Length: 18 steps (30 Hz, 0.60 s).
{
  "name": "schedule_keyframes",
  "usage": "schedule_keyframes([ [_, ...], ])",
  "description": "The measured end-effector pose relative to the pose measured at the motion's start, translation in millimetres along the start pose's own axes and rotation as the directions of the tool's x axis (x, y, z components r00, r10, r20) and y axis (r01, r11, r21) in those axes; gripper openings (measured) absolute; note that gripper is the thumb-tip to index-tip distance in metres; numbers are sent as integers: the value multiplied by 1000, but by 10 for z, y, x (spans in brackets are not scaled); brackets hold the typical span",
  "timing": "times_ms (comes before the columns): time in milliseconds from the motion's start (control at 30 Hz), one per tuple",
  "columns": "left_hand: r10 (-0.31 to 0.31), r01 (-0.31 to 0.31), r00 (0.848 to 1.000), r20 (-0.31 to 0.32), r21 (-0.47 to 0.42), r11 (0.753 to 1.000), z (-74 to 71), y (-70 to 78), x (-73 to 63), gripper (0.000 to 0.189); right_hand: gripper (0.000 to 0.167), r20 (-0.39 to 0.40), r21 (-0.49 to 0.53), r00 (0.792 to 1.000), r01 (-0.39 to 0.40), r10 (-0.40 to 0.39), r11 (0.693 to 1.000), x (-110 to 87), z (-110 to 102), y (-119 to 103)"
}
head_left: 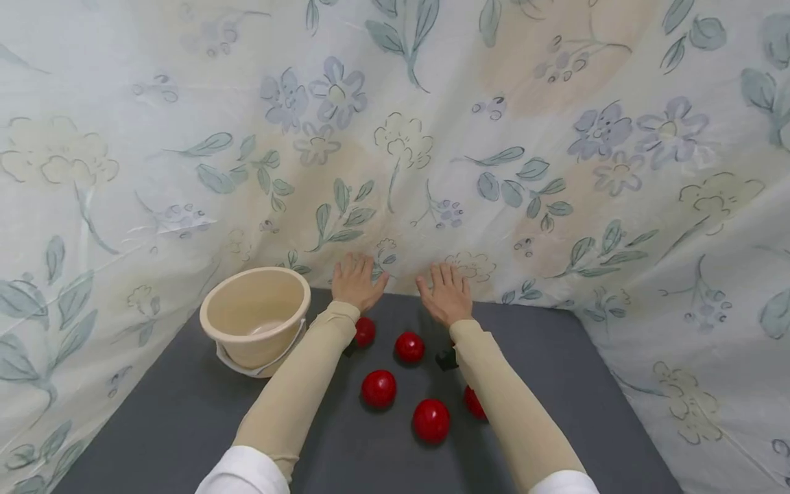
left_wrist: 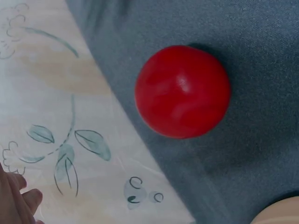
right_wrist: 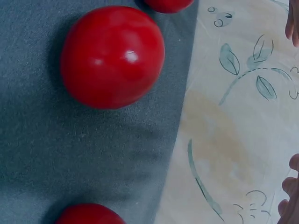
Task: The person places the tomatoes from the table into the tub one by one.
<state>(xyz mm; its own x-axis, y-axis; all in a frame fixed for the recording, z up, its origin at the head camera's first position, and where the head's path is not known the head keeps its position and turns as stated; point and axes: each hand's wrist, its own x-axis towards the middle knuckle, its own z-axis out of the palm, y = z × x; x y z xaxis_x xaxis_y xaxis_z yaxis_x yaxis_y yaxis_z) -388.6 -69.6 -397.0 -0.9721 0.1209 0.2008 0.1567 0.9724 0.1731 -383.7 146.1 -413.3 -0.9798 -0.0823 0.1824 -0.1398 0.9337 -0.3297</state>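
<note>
My left hand (head_left: 358,281) is stretched out at the far edge of the dark table, fingers straight, holding nothing. To its right my right hand (head_left: 446,295) is held the same way, palm down, also holding nothing. Several smooth, shiny red round things, like tomatoes, lie on the table between and below the forearms. The nearest to my left hand is a red round thing (head_left: 365,331) partly covered by the sleeve; it fills much of the left wrist view (left_wrist: 182,92). Another red round thing (head_left: 474,403) is partly hidden by my right forearm.
A cream bucket (head_left: 259,350) with its handle down stands at the table's back left, beside my left forearm. Flower-patterned cloth (head_left: 395,192) hangs behind and on both sides of the dark table (head_left: 543,363). Small black wrist mounts (head_left: 446,359) show under the arms.
</note>
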Motion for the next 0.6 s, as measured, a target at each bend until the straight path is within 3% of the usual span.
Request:
schedule_keyframes([
  [167, 28, -27, 999, 33, -30, 999, -80, 10, -18, 72, 77, 4, 19, 1000, 13, -13, 1000, -17, -110, 8],
  [233, 77, -72, 996, 34, -129, 989, -176, 1, -35, 70, 79, -3, 49, 1000, 26, -26, 998, -28, -178, 88],
  [367, 183, -169, 983, 2, -368, 914, -623, -144, -246, 62, 80, -45, 174, 997, 63, -56, 983, -178, -406, 348],
  [467, 183, -189, 981, -59, -458, 869, -1025, -441, -558, 57, 78, -40, 356, 999, 48, -37, 933, -407, -573, 608],
  [600, 39, -150, 974, -225, -503, 851, -1341, -1076, -999, 53, 74, -47, 583, 998, -6, 41, 813, -780, -645, 976],
])
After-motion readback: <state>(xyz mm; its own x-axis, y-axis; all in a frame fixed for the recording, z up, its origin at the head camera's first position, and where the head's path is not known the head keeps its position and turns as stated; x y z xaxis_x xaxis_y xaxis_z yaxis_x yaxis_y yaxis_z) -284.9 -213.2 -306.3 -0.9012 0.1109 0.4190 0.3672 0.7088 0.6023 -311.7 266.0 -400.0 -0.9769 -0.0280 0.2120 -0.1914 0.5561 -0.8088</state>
